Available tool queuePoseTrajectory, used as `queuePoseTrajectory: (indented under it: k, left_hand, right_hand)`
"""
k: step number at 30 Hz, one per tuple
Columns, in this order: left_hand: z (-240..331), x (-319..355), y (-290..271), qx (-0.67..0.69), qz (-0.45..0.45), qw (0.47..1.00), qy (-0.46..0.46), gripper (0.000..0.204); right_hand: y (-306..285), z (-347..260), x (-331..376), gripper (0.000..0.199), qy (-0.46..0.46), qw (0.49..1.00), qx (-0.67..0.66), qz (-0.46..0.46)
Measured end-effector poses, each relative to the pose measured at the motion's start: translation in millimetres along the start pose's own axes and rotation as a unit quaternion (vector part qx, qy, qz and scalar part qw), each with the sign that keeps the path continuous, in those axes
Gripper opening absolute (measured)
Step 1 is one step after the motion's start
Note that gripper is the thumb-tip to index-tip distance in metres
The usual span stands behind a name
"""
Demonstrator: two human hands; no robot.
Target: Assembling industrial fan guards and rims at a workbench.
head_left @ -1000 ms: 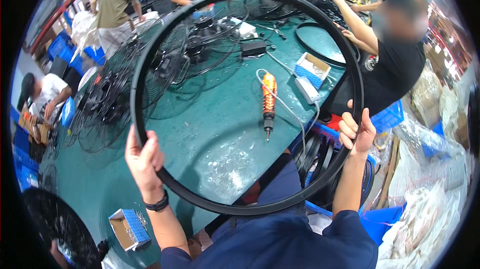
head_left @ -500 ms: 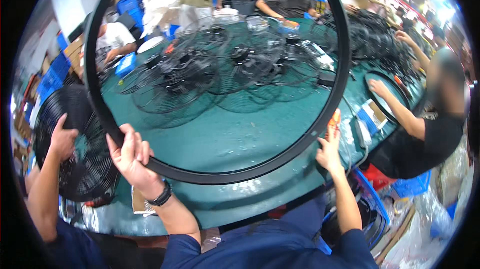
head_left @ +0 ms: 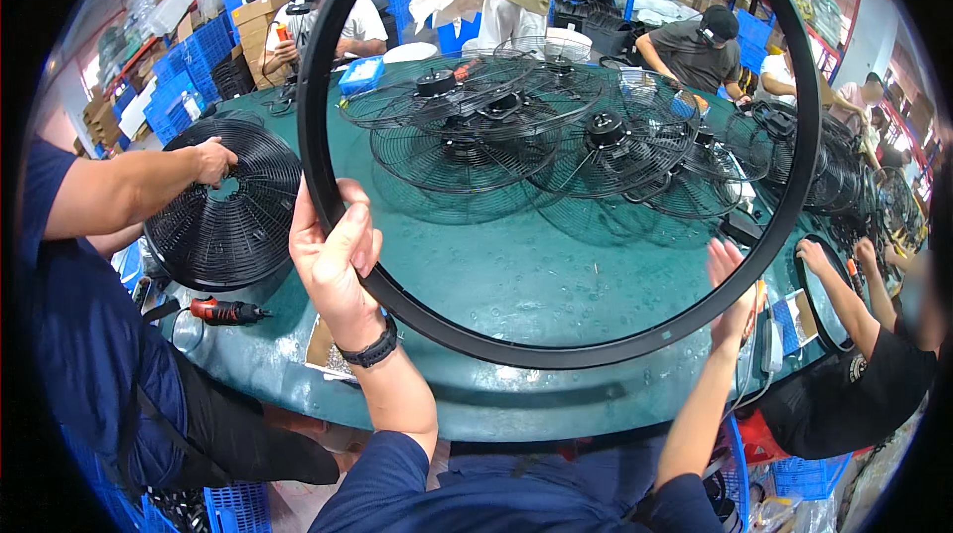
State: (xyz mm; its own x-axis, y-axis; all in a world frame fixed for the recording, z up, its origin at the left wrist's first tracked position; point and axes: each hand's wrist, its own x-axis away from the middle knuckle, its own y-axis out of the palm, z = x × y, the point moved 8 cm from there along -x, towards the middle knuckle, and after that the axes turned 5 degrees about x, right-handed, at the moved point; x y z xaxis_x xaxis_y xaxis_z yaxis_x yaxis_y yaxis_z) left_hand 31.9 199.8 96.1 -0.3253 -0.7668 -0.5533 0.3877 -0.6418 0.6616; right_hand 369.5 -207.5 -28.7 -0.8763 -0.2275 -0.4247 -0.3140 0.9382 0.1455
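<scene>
A large thin black ring (head_left: 541,355) is held up in front of me, its lower part over the near side of the table. My left hand (head_left: 338,255) grips its left side, thumb against the rim and fingers curled round it. My right hand (head_left: 733,320) is at the lower right of the ring. Its fingers stretch flat behind the rim and show through the opening; whether they press on it I cannot tell. An orange item (head_left: 759,297), partly hidden, is just beyond that hand. Through the ring several black wire fan guards with motors (head_left: 606,131) show on the table.
The green table (head_left: 496,414) spans the middle. At left a co-worker's hand (head_left: 213,162) rests on stacked black fan grilles (head_left: 248,225), near a red and black power screwdriver (head_left: 226,312). An open small box (head_left: 323,349) lies nearby. At right another person handles a black ring (head_left: 816,300).
The view has swung left, so the ring and my hands sit further right. My right hand's fingers have come up behind the rim. The co-worker's hand on the grilles has shifted.
</scene>
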Motion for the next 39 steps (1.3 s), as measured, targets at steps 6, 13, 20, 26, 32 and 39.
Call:
queuePoseTrajectory:
  k: [6, 13, 20, 26, 32, 39]
  left_hand:
    - [-14.1, -8.9, 2.1, -0.146, -0.064, 0.987, -0.026, 0.061]
    - [-52.6, -12.5, 12.6, -0.226, -0.089, 0.968, -0.058, 0.061]
    - [-73.2, -13.0, 16.0, -0.160, -0.162, 0.969, -0.096, 0.073]
    - [-95.1, 5.9, 35.4, -0.128, -0.241, 0.945, -0.178, 0.114]
    - [-89.2, 8.9, 38.3, -0.159, -0.206, 0.953, -0.155, 0.103]
    - [-67.2, -7.8, 11.2, -0.161, -0.121, 0.971, -0.132, 0.100]
  right_hand:
    - [74.9, 12.4, -16.9, 0.084, 0.019, 0.883, -0.400, -0.243]
    - [60.1, 56.4, -7.9, 0.053, 0.104, 0.967, -0.206, -0.110]
    - [44.6, 56.3, -7.6, 0.015, 0.113, 0.945, -0.306, 0.007]
    - [66.1, 46.7, 4.5, 0.016, 0.137, 0.919, -0.369, 0.019]
    - [88.9, 36.2, 17.2, 0.023, 0.102, 0.923, -0.370, -0.005]
    - [69.1, -8.5, 2.4, 0.045, -0.052, 0.956, -0.259, -0.126]
